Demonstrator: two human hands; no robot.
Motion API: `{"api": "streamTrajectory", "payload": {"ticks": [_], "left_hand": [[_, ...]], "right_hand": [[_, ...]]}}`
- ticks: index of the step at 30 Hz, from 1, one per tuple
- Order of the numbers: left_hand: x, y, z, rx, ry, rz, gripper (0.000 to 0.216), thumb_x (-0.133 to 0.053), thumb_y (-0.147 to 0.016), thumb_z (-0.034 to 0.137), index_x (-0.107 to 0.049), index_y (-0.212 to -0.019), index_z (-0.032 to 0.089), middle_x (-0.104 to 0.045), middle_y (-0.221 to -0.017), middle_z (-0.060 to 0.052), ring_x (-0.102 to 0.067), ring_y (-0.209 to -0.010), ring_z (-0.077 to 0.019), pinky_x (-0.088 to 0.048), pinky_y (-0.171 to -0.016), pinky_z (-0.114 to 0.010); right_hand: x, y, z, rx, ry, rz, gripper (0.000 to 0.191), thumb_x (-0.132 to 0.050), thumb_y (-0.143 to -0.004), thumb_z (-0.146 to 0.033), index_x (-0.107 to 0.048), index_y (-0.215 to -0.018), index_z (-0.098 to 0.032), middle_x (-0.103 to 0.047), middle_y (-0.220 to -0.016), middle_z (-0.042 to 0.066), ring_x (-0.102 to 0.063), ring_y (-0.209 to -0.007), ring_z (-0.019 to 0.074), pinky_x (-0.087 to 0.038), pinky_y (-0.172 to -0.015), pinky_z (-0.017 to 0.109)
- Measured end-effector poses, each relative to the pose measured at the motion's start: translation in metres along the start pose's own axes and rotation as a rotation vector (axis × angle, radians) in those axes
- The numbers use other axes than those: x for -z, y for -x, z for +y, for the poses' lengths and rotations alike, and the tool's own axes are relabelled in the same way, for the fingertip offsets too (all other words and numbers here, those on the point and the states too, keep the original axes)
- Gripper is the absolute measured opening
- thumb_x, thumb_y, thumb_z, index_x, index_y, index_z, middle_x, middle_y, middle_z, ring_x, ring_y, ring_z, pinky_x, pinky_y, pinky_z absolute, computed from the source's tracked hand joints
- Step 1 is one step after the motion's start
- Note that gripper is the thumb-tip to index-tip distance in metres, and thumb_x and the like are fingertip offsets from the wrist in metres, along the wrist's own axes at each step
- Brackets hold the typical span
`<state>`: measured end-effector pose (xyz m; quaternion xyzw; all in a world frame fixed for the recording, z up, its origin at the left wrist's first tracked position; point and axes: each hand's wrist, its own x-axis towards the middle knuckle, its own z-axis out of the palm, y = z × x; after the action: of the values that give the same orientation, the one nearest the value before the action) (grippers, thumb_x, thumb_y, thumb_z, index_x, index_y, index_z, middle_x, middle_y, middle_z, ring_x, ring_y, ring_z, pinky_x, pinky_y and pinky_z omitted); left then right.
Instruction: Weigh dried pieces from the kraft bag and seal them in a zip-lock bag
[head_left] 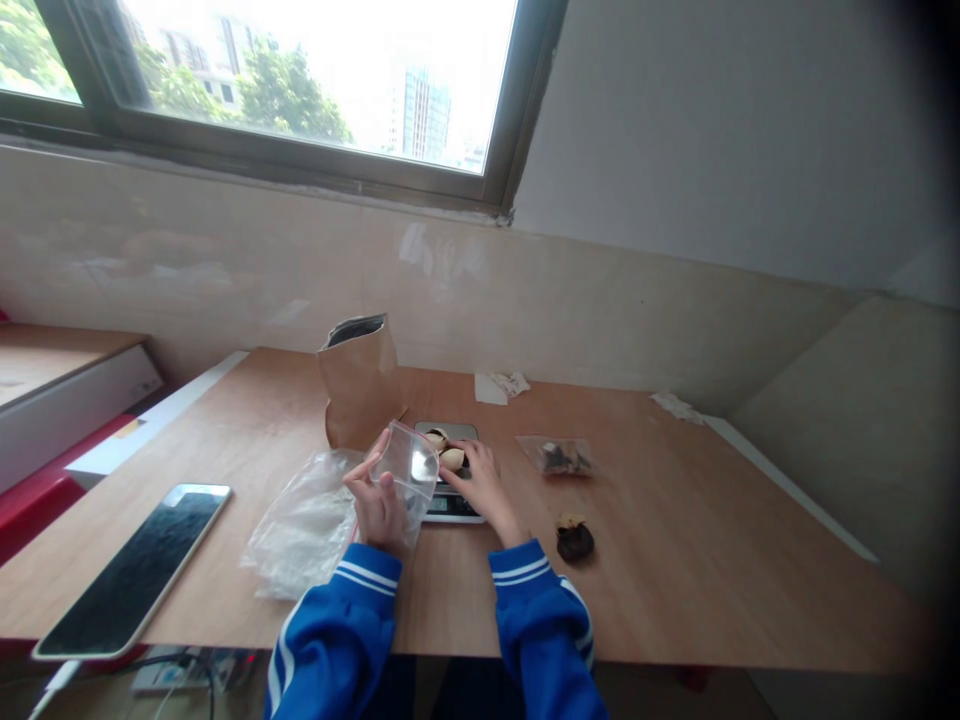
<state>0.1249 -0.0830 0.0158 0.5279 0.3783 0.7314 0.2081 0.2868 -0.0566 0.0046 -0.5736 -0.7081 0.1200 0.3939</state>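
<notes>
You have one view, from the camera on your head. It looks forward and down across the wooden table [675, 560] toward the far wall [600, 300] and the window [300, 80]. It sits near: your left hand [379, 508] and right hand [486, 488] lie just below the middle of the view.

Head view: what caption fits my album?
Left hand holds a clear bag while right hand touches pieces on the scale.

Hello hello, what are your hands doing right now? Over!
Left hand holds small clear bag open. Right hand on pale piece on scale, grip unclear. Paper bag behind, not in the way.
</notes>
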Motion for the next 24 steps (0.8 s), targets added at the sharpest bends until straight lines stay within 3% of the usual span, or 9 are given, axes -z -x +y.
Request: {"api": "streamTrajectory", "payload": {"ticks": [5,9,15,19,24], "left_hand": [[0.001,-0.001,0.006,-0.020,-0.043,-0.003,0.026,-0.037,-0.093,0.044,-0.036,-0.111,0.024,-0.052,-0.133,-0.017,-0.052,-0.123,-0.0270,-0.042,-0.101,-0.056],[0.001,0.000,0.010,-0.005,-0.089,-0.004,0.025,-0.034,-0.094,0.045,-0.035,-0.110,0.025,-0.056,-0.128,-0.015,-0.051,-0.123,-0.0260,-0.043,-0.100,-0.054],[0.001,0.001,0.008,-0.035,-0.062,-0.018,0.021,-0.035,-0.095,0.040,-0.035,-0.109,0.024,-0.055,-0.129,-0.016,-0.048,-0.127,-0.0255,-0.041,-0.102,-0.053],[0.001,0.002,0.000,-0.048,-0.011,-0.021,0.023,-0.036,-0.095,0.040,-0.034,-0.109,0.022,-0.049,-0.136,-0.020,-0.048,-0.126,-0.0274,-0.038,-0.102,-0.058],[0.000,0.001,-0.012,-0.074,0.055,-0.015,0.024,-0.038,-0.094,0.038,-0.034,-0.107,0.019,-0.048,-0.134,-0.025,-0.050,-0.124,-0.0279,-0.036,-0.102,-0.059]], "right_hand": [[0.008,0.001,0.000,-0.053,-0.038,0.037,0.029,-0.065,-0.077,-0.031,-0.064,-0.106,-0.024,-0.063,-0.102,0.007,-0.055,-0.097,0.0256,-0.042,-0.087,0.041],[0.014,0.003,-0.004,-0.078,-0.198,0.107,0.028,-0.062,-0.080,-0.033,-0.063,-0.106,-0.022,-0.064,-0.101,0.007,-0.057,-0.094,0.0236,-0.044,-0.084,0.038],[0.038,-0.006,-0.046,-0.088,-0.383,0.187,0.034,-0.062,-0.081,-0.039,-0.060,-0.110,-0.021,-0.062,-0.101,0.006,-0.057,-0.080,0.0175,-0.047,-0.073,0.030],[0.053,-0.015,-0.084,0.041,-0.322,0.085,0.022,-0.056,-0.086,-0.036,-0.063,-0.101,-0.022,-0.061,-0.091,0.004,-0.056,-0.077,0.0158,-0.045,-0.070,0.027],[0.049,-0.021,-0.106,0.147,-0.176,-0.060,0.021,-0.049,-0.092,-0.033,-0.065,-0.100,-0.023,-0.060,-0.087,0.003,-0.056,-0.076,0.0159,-0.043,-0.071,0.028]]}}
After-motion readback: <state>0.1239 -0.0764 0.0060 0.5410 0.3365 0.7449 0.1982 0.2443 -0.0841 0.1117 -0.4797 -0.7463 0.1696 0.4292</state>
